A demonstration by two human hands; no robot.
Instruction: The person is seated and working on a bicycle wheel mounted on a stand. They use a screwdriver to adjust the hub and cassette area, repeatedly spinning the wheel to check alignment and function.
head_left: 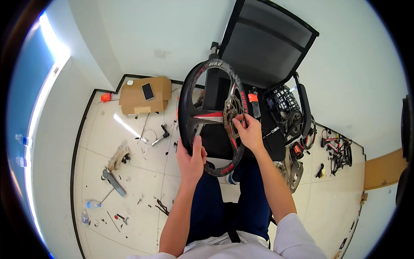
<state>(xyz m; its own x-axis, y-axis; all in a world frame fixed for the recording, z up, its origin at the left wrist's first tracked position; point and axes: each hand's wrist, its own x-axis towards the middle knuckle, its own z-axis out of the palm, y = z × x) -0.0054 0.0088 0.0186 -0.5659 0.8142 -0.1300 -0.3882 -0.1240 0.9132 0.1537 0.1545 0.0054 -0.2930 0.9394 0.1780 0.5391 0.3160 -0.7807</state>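
Observation:
A black spoked bicycle wheel [207, 115] with red markings stands upright and tilted over the seat of a black mesh chair [263, 56]. My left hand [191, 160] grips its lower left rim and tire. My right hand [249, 131] is at the hub, fingers pinched against the metal disc rotor [229, 108]; whether they hold a small part there is hidden. On the seat, right of the wheel, lie a black strip with an orange label [254, 102], a thin tool [271, 131] and a black basket [280, 102].
A cardboard sheet [133, 97] with a phone [148, 91], an orange packet [105, 97], bottles [92, 204], loose tools and parts [113, 182] lie on the left floor. A partly dismantled bicycle [340, 153] stands by the right wall. My legs are below the chair's front edge.

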